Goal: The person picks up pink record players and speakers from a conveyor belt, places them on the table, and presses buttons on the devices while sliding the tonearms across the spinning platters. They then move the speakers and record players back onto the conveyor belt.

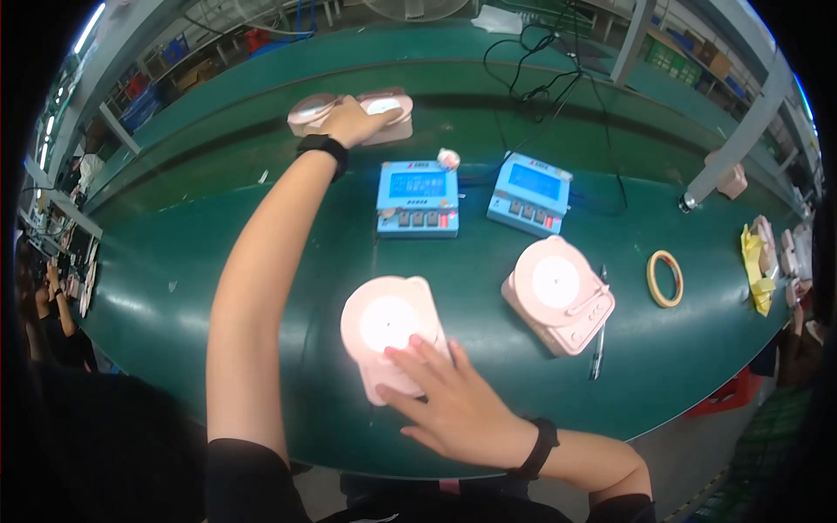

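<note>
Fingers (431, 363) spread open, right hand (466, 417) touches pink player (389, 321); left hand (350, 123) outstretched, grip unclear.

Left hand (350, 122): over far pink players (398, 131)
Right hand (462, 405): fingers spread, on near player (366, 315)
Third player (539, 301): partly hiding pen (597, 357)
Blue boxes (418, 220): two, side by side
Tape (653, 281): right of pen

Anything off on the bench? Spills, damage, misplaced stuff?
No spill or damage visible. A pen is partly hidden by the pink turntable-shaped device left of the tape roll, perhaps pinned beneath; can't tell. Black cables lie in a loose tangle at the back.
</note>
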A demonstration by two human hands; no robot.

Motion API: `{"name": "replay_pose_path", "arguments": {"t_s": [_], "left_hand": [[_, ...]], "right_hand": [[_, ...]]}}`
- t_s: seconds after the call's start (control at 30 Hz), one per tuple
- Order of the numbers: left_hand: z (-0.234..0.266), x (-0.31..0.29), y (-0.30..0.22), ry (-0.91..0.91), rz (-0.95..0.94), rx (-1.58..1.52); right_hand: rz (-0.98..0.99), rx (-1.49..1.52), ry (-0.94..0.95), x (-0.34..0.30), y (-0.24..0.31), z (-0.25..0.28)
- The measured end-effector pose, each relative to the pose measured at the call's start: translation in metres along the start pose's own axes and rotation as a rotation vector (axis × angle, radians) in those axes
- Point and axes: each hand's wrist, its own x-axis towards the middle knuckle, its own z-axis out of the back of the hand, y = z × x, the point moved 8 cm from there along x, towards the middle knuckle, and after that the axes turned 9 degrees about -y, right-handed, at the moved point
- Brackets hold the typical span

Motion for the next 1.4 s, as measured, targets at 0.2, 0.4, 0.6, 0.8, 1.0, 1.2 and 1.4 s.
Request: {"name": "replay_pose_path", "arguments": {"t_s": [0.2,0.4,0.6,0.8,1.0,1.2,1.4], "left_hand": [[-0.054,0.025,-0.039,0.039,0.073,0.184],[-0.017,0.017,-0.022,0.200,-0.088,-0.162],[0.085,-0.102,0.056,0.346,-0.288,-0.302],[0.118,-0.175,0.053,0.622,-0.485,-0.236],[0.076,-0.046,0.019,0.544,-0.488,-0.164],[-0.035,0.061,-0.032,0.331,-0.741,0.133],[-0.051,0.052,-0.063,0.464,-0.719,0.337]], "right_hand": [[0.076,-0.100,-0.088,0.003,0.000,-0.004],[0.098,-0.057,-0.112,0.005,-0.003,0.006],[0.149,-0.030,-0.044,-0.002,-0.009,0.020],[0.189,-0.055,-0.022,-0.005,-0.010,0.024],[0.175,-0.052,-0.023,-0.001,-0.012,0.027],[0.156,-0.039,0.020,-0.008,-0.007,0.021],[0.087,0.084,0.061,-0.012,-0.012,0.013]]}}
